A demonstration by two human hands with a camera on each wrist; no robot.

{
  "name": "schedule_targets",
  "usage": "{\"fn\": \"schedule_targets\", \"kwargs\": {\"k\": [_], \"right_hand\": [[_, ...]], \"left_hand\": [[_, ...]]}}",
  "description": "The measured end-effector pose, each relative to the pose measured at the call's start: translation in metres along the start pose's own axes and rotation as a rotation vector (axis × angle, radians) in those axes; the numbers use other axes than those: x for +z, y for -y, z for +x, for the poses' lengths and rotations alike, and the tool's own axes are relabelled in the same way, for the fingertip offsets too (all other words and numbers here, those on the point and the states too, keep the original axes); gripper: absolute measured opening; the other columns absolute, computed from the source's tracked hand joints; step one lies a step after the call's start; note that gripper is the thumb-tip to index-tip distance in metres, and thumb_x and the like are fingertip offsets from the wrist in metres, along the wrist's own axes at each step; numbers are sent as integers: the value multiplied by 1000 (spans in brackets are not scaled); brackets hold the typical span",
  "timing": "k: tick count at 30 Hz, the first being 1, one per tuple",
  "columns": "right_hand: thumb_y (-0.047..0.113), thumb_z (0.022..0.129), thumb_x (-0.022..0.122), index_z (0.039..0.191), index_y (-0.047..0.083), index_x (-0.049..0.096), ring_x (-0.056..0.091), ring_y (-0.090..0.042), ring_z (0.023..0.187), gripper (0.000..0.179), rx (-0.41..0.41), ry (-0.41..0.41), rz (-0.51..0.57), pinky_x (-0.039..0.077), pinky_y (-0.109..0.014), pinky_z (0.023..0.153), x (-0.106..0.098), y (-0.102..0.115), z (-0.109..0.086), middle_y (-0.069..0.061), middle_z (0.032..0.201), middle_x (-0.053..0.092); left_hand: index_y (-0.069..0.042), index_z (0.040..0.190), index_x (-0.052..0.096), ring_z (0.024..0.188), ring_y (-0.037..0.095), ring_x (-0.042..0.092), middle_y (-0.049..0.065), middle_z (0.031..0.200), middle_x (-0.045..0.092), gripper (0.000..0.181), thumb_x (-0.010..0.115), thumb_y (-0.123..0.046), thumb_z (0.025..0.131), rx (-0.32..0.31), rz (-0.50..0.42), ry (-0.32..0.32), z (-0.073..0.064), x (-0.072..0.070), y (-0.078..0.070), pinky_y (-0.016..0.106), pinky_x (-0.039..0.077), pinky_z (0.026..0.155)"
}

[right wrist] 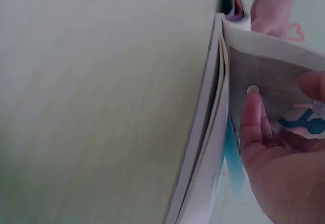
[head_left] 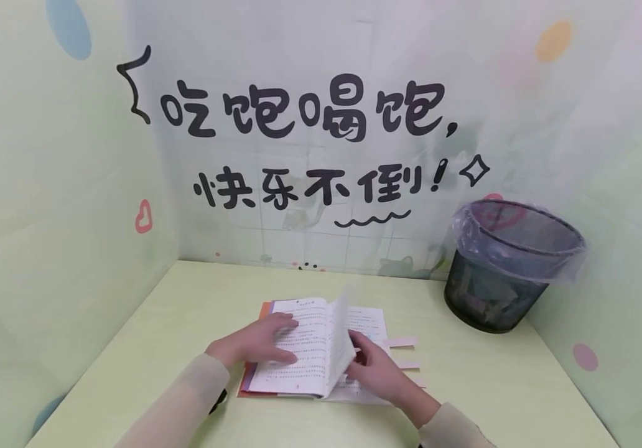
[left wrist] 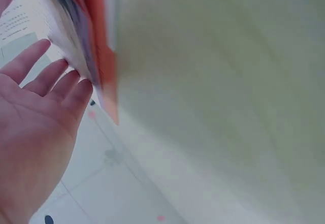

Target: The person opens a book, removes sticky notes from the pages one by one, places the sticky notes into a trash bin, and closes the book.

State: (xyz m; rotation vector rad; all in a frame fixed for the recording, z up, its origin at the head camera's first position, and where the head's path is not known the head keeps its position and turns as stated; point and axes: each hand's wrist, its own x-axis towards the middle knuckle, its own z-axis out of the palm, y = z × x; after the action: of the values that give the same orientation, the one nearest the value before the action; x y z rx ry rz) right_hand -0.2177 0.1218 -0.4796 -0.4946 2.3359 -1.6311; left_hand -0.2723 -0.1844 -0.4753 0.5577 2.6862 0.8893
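An open book (head_left: pixel 298 373) with printed pages and an orange-and-purple cover edge lies on the table. My left hand (head_left: pixel 262 341) rests on its left page, fingers spread and relaxed; in the left wrist view the left hand (left wrist: pixel 45 97) has its fingertips along the page edge. A few lifted pages (head_left: pixel 339 345) stand nearly upright at the middle of the book. My right hand (head_left: pixel 377 367) holds their right edge with bent fingers. In the right wrist view, a picture shows on the lifted page (right wrist: pixel 269 64) by the right hand's fingers (right wrist: pixel 251 117).
Several pale pink tabs (head_left: pixel 402 342) stick out from the book's right side. A black mesh bin (head_left: pixel 489 298) with a clear purple liner stands at the back right. Printed sheeting (head_left: pixel 321 249) walls the pale table (head_left: pixel 203 292) at the back and sides.
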Motion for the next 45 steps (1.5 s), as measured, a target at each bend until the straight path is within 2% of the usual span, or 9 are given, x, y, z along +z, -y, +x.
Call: {"fn": "schedule_targets", "kwargs": {"k": [3,5,14,23,31,35,38,41,45], "right_hand": [[18,101,74,168,8,42,69,-17,106,75,-30,40,-70,58,-23,85,9,0,0,-22,160,56],[21,102,75,169,10,41,69,-13,105,76,-40,61,-98,57,-21,86,13,1,-1,-22,165,52],[22,101,77,171,13,39,69,-10,106,80,-65,128,-161,58,-20,85,19,-2,-4,-21,165,48],[26,98,80,168,21,46,65,-7,101,78,-62,171,-313,58,-20,81,20,4,-4,-16,145,59],[35,100,77,167,29,48,63,-6,103,74,-15,230,-420,55,-25,84,18,10,3,-10,145,57],[37,99,77,167,29,47,63,-7,105,75,-4,250,-476,56,-27,87,18,15,5,-11,149,54],[38,98,77,167,31,48,62,-6,105,75,5,265,-506,56,-27,89,18,18,7,-10,149,53],[38,98,77,166,31,50,61,-5,104,73,4,275,-526,55,-27,89,19,20,9,-8,147,52],[37,98,77,164,29,52,62,-5,103,71,-1,279,-543,55,-26,89,21,20,11,-7,143,51]], "left_hand": [[-14,158,60,164,40,37,11,173,47,83,93,-40,86,-12,-2,-6,-4,-2,5,62,31,134],[-16,157,61,164,41,38,11,172,48,82,94,-40,85,-16,-8,-13,-6,-2,8,64,31,133],[-17,156,62,162,45,39,13,172,48,81,94,-43,85,-30,4,-23,-9,-6,15,67,31,132],[-10,152,64,153,45,50,15,160,59,78,97,-28,83,2,-21,-60,-9,-10,25,69,38,128],[-3,154,60,153,50,49,24,161,57,55,75,-18,103,-19,44,-127,-10,-31,34,69,37,127],[-3,153,61,153,52,48,27,162,54,46,64,-21,111,-18,73,-213,-7,-47,26,70,39,126],[-3,153,61,154,50,47,26,163,53,47,65,-23,111,-4,80,-238,-1,-55,11,69,39,127],[-3,153,61,154,48,48,25,163,53,51,71,-24,107,46,108,-204,7,-53,-6,67,40,127],[-6,156,58,156,44,48,21,167,50,58,74,-27,105,101,141,-94,16,-37,-30,63,39,129]]}}
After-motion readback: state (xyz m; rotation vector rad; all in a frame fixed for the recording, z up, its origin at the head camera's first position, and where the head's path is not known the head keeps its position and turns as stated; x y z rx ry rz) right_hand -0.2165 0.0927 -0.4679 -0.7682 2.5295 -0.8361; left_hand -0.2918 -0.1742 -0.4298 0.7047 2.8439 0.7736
